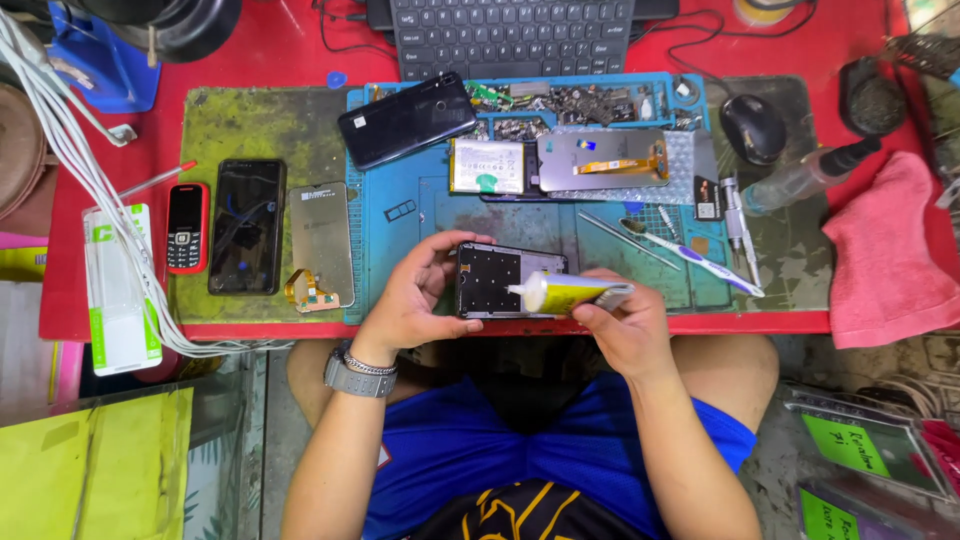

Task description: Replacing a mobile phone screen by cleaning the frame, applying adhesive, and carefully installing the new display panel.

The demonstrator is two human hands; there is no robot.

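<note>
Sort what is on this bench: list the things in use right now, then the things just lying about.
In use:
left hand steadying the phone frame
right hand holding the yellow glue tube, nozzle at the frame

Lying about:
red keypad phone
black phone
loose screen
battery
toothbrush
mouse
pink cloth

Phone frame (490, 280) at the tabletop's (290, 50) near edge, glue tube (575, 293) over its right end. Left of it: loose screen (320, 245), phone (247, 227), keypad phone (186, 228). Behind: battery (486, 166), keyboard (512, 35). Right: toothbrush (690, 255), mouse (752, 128).
</note>
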